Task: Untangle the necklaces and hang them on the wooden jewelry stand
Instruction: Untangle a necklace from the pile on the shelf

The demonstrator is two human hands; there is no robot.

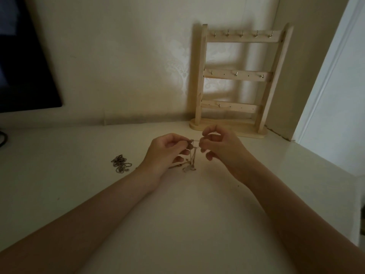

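Note:
A thin necklace chain (pixel 192 159) is stretched between my two hands over the white table, its loose part hanging down into a small tangle on the surface. My left hand (pixel 167 151) pinches one end of it and my right hand (pixel 219 147) pinches the other, close together. A second tangled necklace (pixel 120 164) lies on the table to the left of my left hand. The wooden jewelry stand (pixel 237 80) stands upright against the wall beyond my right hand, with three hook rails and nothing hanging on them.
A dark screen (pixel 25 62) fills the upper left by the wall. A white door frame (pixel 325 86) borders the table's right side. The table edge (pixel 353 194) falls away at the right. A dark cable (pixel 4 138) shows at the far left.

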